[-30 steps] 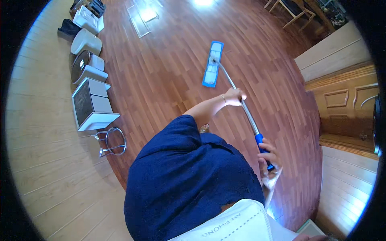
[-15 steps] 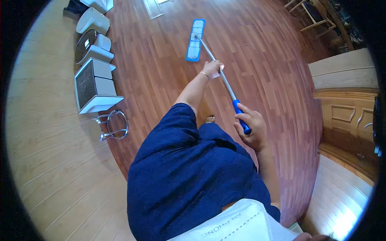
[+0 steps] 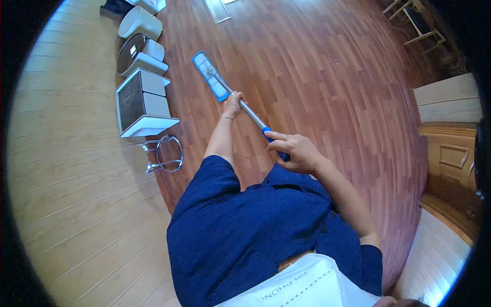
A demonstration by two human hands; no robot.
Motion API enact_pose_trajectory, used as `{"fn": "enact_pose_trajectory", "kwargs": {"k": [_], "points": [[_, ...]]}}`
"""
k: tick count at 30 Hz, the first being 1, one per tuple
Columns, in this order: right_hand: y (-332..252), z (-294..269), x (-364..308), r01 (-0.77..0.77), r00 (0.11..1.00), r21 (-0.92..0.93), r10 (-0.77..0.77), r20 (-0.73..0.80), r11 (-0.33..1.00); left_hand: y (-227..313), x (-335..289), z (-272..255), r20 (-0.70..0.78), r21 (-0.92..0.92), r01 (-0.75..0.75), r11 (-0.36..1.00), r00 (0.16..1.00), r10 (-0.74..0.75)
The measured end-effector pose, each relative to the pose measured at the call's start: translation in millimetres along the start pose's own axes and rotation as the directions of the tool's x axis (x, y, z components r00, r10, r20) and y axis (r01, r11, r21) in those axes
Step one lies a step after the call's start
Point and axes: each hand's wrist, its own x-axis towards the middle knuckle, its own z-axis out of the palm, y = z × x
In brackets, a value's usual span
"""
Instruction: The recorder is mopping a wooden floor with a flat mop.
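A flat mop [image 3: 248, 110] with a silver pole slants across the middle of the view. Its long head, white and pale with a blue fringe, lies on the wood-look floor [image 3: 317, 66] at the upper left, angled toward the furniture. My left hand [image 3: 232, 105] is wrapped round the pole close above the head, and a bracelet sits on that wrist. Farther back, my right hand [image 3: 299, 152] grips the blue handle at the pole's top end, its index finger lying along it. The lower part of the handle is partly hidden by that hand.
Along the left wall stand a metal-framed stool [image 3: 164, 153], a small white cabinet with a dark top [image 3: 129, 102], and a white bin [image 3: 140, 23]. At the right are a wooden door [image 3: 450, 158] and, farther up, a wooden chair [image 3: 419, 30]. A pale flat panel [image 3: 218, 11] lies at the far end.
The mop head has swung left and turned to a diagonal, coming nearer the left-hand furniture. Both hands moved left with the pole, keeping their grip. The view has shifted slightly.
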Motion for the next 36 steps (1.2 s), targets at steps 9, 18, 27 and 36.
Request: {"fn": "enact_pose_trajectory", "kwargs": {"k": [9, 18, 27, 36], "points": [[-11, 8, -14, -0.001, 0.995, 0.247, -0.023, 0.094, 0.969, 17, -72, -8, -0.336, 0.111, -0.056, 0.992, 0.937, 0.09], [-46, -55, -64, -0.075, 0.997, 0.351, 0.067, 0.033, 0.933, 83, -109, 11, -0.49, 0.104, -0.119, 0.987, 0.858, 0.155], [-121, -126, -144, 0.044, 0.959, 0.092, -0.016, -0.283, 0.995, 241, -112, 27, -0.296, -0.174, -0.252, 0.952, 0.936, 0.193], [-169, -120, -163, 0.3, 0.921, 0.057, -0.274, -0.276, 0.952, 327, -111, 54, -0.068, -0.599, -0.379, 0.705, 0.902, 0.426]]}}
